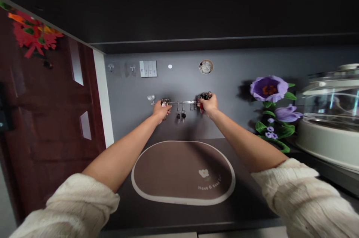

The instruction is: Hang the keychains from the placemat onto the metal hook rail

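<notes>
A clear hook rail (183, 102) runs across the grey back wall, with two small black-headed keys (183, 116) hanging from its middle hooks. At the rail's left end my left hand (161, 112) is closed around a bunch of keys (166, 101), partly hidden by my fingers. My right hand (211, 105) grips another dark bunch of keys (205, 96) at the right end, where a bit of red (201, 108) shows below the thumb. I cannot tell whether either held bunch hangs on a hook.
Beneath the rail lies a brown oval mat (174, 172). Purple crocheted flowers (269, 89) and a clear-domed white appliance (331, 133) stand at right. A dark shelf (179, 10) overhangs the niche. Switches (148, 69) and two clear hooks (132, 68) are on the wall; a dark red door (50, 118) is at left.
</notes>
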A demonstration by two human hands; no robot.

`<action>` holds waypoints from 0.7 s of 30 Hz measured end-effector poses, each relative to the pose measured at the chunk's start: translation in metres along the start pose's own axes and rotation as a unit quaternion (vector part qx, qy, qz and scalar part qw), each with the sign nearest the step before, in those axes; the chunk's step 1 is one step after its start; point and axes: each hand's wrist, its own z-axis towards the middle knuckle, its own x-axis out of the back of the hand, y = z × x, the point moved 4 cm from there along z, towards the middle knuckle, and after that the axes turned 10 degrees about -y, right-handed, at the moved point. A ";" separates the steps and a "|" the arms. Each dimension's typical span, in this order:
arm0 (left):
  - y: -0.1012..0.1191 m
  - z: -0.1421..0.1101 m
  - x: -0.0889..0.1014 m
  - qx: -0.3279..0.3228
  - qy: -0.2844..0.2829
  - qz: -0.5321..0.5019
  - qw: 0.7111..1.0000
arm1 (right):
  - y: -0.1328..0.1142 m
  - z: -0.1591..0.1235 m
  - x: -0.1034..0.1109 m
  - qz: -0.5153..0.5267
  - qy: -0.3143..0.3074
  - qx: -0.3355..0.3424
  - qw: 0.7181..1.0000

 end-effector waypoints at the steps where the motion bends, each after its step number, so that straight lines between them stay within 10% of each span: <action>1: 0.001 0.002 -0.001 -0.007 0.006 -0.020 1.000 | -0.002 0.003 0.001 0.007 -0.001 0.010 1.000; 11: 0.016 -0.033 0.006 -0.064 -0.072 -0.043 0.994 | -0.018 -0.028 0.016 0.037 -0.148 -0.024 0.988; 21: -0.070 -0.114 0.018 0.121 -0.295 0.127 0.939 | 0.045 -0.132 0.033 -0.212 -0.306 -0.226 0.900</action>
